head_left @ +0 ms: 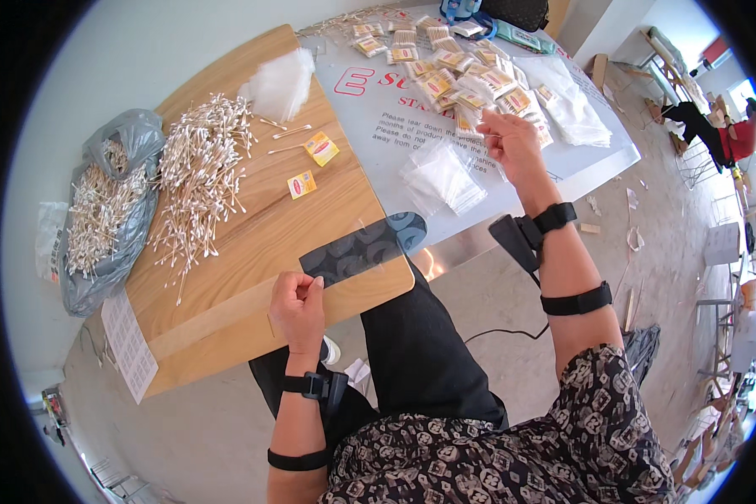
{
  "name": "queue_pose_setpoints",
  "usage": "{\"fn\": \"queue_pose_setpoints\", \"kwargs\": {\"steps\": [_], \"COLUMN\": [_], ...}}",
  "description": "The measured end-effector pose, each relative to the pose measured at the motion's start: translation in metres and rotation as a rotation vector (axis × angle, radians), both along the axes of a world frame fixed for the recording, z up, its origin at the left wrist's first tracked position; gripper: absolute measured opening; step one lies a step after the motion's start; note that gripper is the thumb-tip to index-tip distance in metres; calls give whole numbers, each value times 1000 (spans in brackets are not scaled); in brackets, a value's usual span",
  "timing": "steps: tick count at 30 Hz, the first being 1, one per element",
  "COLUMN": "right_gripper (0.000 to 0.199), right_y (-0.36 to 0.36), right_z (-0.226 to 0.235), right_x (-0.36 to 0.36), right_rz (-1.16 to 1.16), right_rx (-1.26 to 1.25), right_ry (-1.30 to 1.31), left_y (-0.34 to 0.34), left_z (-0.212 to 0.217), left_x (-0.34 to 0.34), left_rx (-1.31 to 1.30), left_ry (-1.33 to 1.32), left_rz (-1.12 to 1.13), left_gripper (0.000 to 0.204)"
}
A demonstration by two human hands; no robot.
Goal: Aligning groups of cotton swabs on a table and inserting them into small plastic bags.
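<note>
My left hand (298, 307) rests at the near edge of a wooden board (252, 244) on my lap. Its fingers are closed, pinching the corner of a glossy dark rectangular sheet (357, 250). My right hand (512, 144) reaches out over a white printed panel (395, 126), at the edge of a heap of filled swab packets (470, 76). Its fingers are curled, and whether they hold a packet is unclear. A pile of loose cotton swabs (200, 168) lies on the left of the board.
A grey plastic bag (109, 202) with more swabs lies left of the board. Two small yellow labels (321, 149) and a stack of clear bags (281, 82) lie on the board. More clear bags (442, 178) lie on the panel. A person in red (735, 139) sits far right.
</note>
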State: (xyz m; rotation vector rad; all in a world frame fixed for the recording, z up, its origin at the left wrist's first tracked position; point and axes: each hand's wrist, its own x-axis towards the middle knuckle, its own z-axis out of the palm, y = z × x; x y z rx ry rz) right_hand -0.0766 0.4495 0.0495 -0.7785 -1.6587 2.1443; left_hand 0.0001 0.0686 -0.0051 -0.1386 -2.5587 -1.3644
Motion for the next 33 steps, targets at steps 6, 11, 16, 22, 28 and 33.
{"fn": "queue_pose_setpoints", "kwargs": {"steps": [6, 11, 16, 22, 28, 33], "right_gripper": [24, 17, 6, 7, 8, 7], "right_y": [-21, -24, -26, -44, -83, -118], "right_z": [-75, -83, -37, -7, 4, -3], "right_x": [4, 8, 20, 48, 77, 92], "right_rz": [36, 137, 109, 250, 366, 426], "right_rx": [862, 776, 111, -318, -473, -552], "right_ry": [-193, -306, 7, 126, 178, 208], "left_y": [3, 3, 3, 5, 53, 63], "left_z": [3, 3, 4, 20, 68, 63], "left_x": [0, 0, 0, 1, 5, 6], "left_rx": [-32, -45, -49, 115, 731, 1012], "left_ry": [-27, -10, -4, -123, -592, -827], "left_rz": [-1, -10, -1, -1, -170, -258], "left_gripper": [16, 15, 15, 12, 31, 22]}}
